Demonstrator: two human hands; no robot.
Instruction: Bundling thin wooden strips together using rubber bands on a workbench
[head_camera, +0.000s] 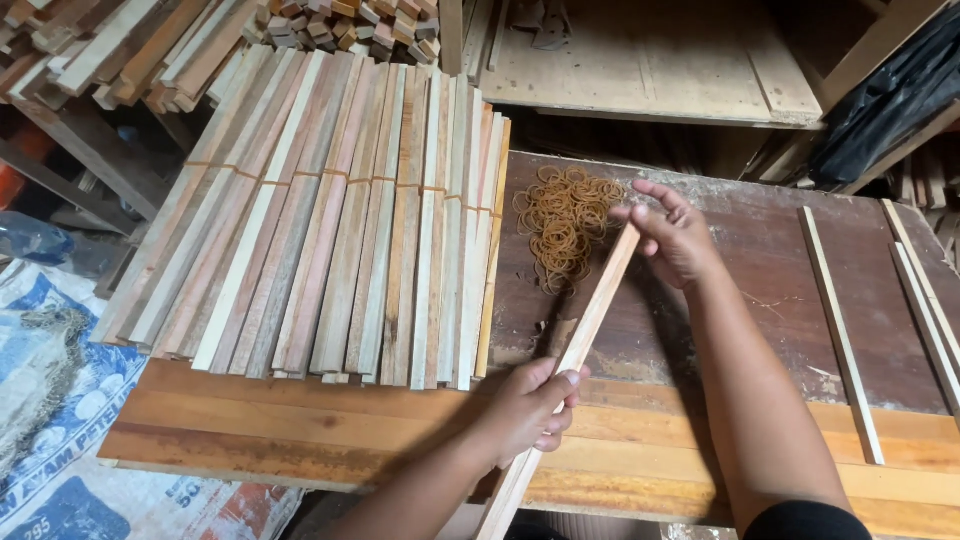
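A thin wooden slat (583, 335) runs diagonally through the centre of the frame, above the tabletop (760, 270). The left hand (530, 405) is closed around its lower part; the right hand (672, 232) pinches its upper end beside the rubber bands (563, 225). It looks light, stiff, perhaps splintery, and best held near both ends.

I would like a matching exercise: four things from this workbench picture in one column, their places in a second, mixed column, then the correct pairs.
Things:
1. rubber bands
2. wood strip
3. bundled slats
4. printed sack

Places:
A. held at both ends, by left hand and right hand
B. on the floor, far left
C. loose heap near the right hand
D. laid side by side, left of the heap

Pairs: 1-C, 2-A, 3-D, 4-B
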